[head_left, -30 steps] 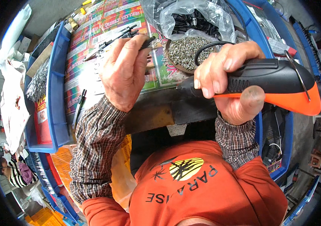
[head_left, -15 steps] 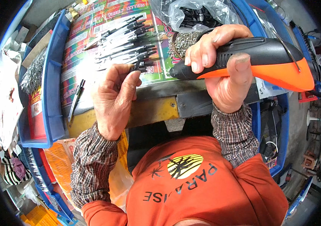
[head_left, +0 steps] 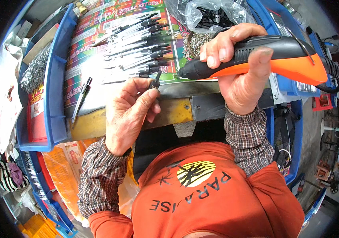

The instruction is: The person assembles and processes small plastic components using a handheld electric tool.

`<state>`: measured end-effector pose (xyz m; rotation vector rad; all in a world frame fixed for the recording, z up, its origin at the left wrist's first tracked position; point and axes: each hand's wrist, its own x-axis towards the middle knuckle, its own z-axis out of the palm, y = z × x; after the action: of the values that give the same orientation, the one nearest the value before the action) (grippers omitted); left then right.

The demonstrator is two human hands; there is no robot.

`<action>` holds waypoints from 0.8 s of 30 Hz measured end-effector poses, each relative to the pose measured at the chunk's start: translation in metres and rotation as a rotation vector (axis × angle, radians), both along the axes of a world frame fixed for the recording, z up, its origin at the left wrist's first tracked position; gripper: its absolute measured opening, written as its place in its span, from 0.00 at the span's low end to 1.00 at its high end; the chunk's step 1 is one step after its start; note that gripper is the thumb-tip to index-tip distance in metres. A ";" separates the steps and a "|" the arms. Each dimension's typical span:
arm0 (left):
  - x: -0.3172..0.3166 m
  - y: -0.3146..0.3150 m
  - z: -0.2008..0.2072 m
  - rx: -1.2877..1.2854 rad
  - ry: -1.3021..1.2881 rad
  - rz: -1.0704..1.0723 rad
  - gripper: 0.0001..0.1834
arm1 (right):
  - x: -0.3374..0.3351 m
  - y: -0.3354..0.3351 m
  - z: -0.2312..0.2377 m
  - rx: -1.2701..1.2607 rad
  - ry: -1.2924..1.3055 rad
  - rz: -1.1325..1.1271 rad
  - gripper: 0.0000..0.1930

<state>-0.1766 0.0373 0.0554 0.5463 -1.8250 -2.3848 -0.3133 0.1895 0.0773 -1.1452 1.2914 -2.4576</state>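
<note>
My left hand [head_left: 131, 109] is closed in a pinch on the black head of a drawing compass [head_left: 154, 83], just over the table's near edge. The stub of its handle points up; the rest is hidden by my fingers. My right hand [head_left: 239, 73] grips a black and orange electric screwdriver [head_left: 284, 49], with its black nose pointing left, apart from the compass. Several compasses with black heads and silvery legs lie in an overlapping row [head_left: 137, 51] beyond my left hand. A single compass [head_left: 82, 100] lies farther left.
A pile of small screws [head_left: 198, 42] sits behind the screwdriver. Behind it, a clear plastic bag [head_left: 181, 12] holds black parts. A blue tray [head_left: 55, 79] with silvery metal pieces stands at the left. Another blue bin [head_left: 298, 131] is at the right, below the table edge [head_left: 173, 112].
My left hand has moved right and toward me with the compass, lifting its head clear of the row. My right hand and the screwdriver have shifted only slightly.
</note>
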 end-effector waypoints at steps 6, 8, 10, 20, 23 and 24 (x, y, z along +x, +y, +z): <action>0.008 0.003 0.001 -0.080 -0.034 -0.054 0.08 | 0.007 0.002 0.004 -0.054 -0.022 0.035 0.26; 0.009 0.006 0.001 -0.109 -0.073 -0.048 0.07 | 0.008 0.004 0.003 -0.108 -0.034 0.090 0.28; 0.012 0.008 -0.006 -0.455 0.006 -0.039 0.07 | 0.007 0.004 0.002 -0.134 -0.012 0.116 0.29; 0.005 0.004 -0.022 -1.434 0.573 -0.033 0.17 | 0.006 0.007 0.002 -0.143 0.063 0.204 0.31; 0.006 0.003 -0.021 -1.456 0.489 -0.075 0.15 | 0.002 0.009 0.004 -0.150 0.072 0.238 0.32; 0.005 0.003 -0.023 -1.455 0.537 -0.042 0.14 | -0.005 0.013 0.009 -0.063 0.156 0.295 0.32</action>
<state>-0.1715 0.0399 0.0325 -0.2741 -2.4987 -0.5607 -0.3178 0.2028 0.0864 -1.4522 0.9994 -2.2455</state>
